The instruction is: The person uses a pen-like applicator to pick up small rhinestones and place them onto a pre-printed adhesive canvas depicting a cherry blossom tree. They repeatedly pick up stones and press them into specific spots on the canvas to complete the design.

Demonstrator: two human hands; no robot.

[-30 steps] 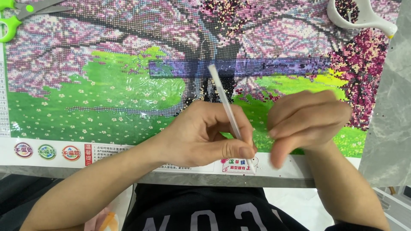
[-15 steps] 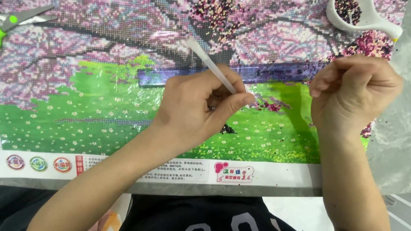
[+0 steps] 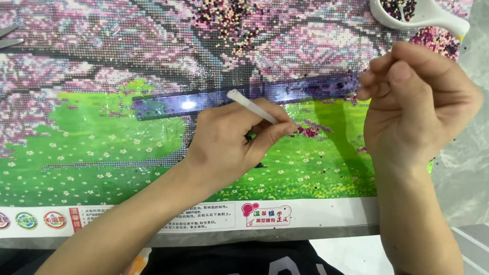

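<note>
I see my left hand [image 3: 229, 142] gripping a white pen [image 3: 252, 106] the way one holds a pencil, thumb and forefinger pinched near its lower end. That grip seems meant to steady the tip over the canvas [image 3: 102, 153], the green-and-pink bead picture spread flat below me. The pen's long axis runs on a diagonal: its blunt free end points up and toward the far left corner of the canvas, while the working tip, hidden behind my fingers, aims down toward the near right. It sits over the middle of the canvas, just below a shiny strip of clear film [image 3: 244, 97] that crosses the picture from left to right.

My right hand [image 3: 417, 112] hovers over the right edge of the canvas, fingers curled, thumb and forefinger pressed together at the end of that strip. I cannot tell whether they pinch the film itself or something tiny between them. A white tray [image 3: 433, 15] with dark beads rests at the far right corner, probably kept there within easy reach. Loose beads [image 3: 229, 18] lie scattered along the far edge.
</note>
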